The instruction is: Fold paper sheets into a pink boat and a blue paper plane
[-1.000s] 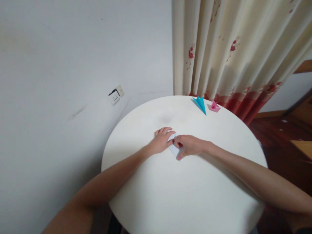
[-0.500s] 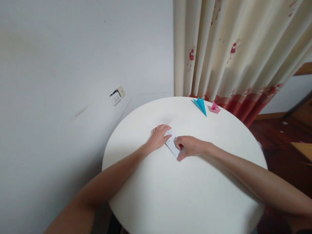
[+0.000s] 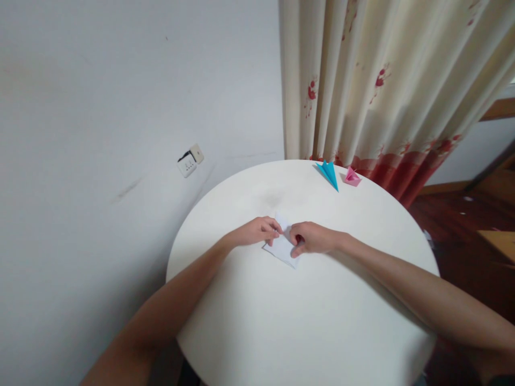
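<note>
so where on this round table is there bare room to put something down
The near half of the table, between the forearms, is bare, as is the far left by the rim. Crowded: the centre, both hands on the white paper, and the far edge's blue and pink origami.

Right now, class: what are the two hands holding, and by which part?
Both the left hand and right hand pinch a folded white paper at its upper edge, where the fingertips meet.

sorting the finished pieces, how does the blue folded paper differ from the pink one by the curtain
The blue folded paper is a long, narrow dart that lies flat with its tip toward the person; the pink folded paper is shorter and squatter, with a small point that stands up. The blue one looks larger in the picture. The blue one lies left of the pink one. Both sit untouched at the far edge of the white round table, close to the curtain.
</note>
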{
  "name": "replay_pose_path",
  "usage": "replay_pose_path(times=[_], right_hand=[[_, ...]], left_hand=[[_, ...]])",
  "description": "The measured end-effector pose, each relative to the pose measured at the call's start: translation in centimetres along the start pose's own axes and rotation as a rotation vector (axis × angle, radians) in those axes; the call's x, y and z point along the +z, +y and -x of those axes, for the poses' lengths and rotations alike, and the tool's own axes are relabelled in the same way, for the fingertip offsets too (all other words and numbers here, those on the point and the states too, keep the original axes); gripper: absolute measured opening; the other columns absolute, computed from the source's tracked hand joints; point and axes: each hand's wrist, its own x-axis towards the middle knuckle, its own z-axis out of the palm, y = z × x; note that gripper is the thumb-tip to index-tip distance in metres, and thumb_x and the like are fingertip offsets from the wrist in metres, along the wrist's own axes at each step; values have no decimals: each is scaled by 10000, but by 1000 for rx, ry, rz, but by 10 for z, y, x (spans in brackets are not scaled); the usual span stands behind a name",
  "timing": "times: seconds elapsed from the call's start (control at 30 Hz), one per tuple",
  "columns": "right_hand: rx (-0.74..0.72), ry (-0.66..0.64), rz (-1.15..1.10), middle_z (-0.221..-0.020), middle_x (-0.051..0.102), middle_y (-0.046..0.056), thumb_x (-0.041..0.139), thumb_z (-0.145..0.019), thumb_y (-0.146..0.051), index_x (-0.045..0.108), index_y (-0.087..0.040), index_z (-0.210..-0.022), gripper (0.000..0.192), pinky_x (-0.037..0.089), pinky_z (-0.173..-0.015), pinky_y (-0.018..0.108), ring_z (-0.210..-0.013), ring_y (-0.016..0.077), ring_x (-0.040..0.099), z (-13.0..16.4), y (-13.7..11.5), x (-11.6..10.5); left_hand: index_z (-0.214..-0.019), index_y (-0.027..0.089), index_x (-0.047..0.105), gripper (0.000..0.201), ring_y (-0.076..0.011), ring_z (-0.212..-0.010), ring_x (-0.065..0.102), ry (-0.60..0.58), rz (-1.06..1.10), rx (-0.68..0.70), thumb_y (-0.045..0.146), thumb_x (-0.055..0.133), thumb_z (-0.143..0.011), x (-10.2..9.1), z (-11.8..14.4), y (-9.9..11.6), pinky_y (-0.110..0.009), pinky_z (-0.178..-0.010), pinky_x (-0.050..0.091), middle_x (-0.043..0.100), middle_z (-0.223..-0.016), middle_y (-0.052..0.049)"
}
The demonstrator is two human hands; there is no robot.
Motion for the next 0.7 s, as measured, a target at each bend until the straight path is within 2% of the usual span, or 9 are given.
replay_pose_path(times=[0.13, 0.27, 0.37, 0.47, 0.7], right_hand=[[-25, 15, -95, -661, 549, -50, 792, -746, -244, 605, -171, -725, 202, 308, -581, 237, -604, 104, 451, 1, 7, -1], [-76, 60, -179, -657, 551, -36, 712, -811, -267, 627, -160, -739, 155, 333, -587, 238, -606, 108, 457, 1, 16, -4], [-87, 72, -197, -699, 579, -18, 716, -825, -352, 664, -155, -794, 206, 359, -606, 244, -630, 117, 480, 3, 22, -8], [-75, 42, -201, -760, 598, -6, 783, -762, -448, 693, -156, -881, 328, 380, -623, 247, -673, 130, 510, 5, 27, -13], [-54, -45, -144, -777, 602, -21, 833, -705, -469, 680, -175, -862, 367, 367, -633, 241, -693, 127, 505, 9, 28, -16]], left_hand=[[-710, 199, 707, 211, -226, -1149, 556, -32, -162, 38, 372, 815, -763, -1, 5, 6, -330, -1016, 386, 625, -1195, -43], [-873, 224, 694, 347, -256, -1205, 506, -59, -312, 97, 408, 896, -661, 2, 8, 8, -375, -1081, 325, 582, -1230, -52], [-979, 234, 670, 446, -263, -1208, 506, -76, -334, 127, 440, 896, -655, 1, 8, 7, -375, -1077, 333, 576, -1238, -64], [-1024, 234, 652, 480, -273, -1214, 517, -97, -333, 150, 450, 887, -666, -2, 8, 5, -383, -1075, 339, 571, -1266, -78], [-1007, 207, 654, 363, -256, -1255, 541, -120, -255, 156, 393, 836, -753, -6, 10, 0, -353, -1063, 378, 583, -1306, -97]])
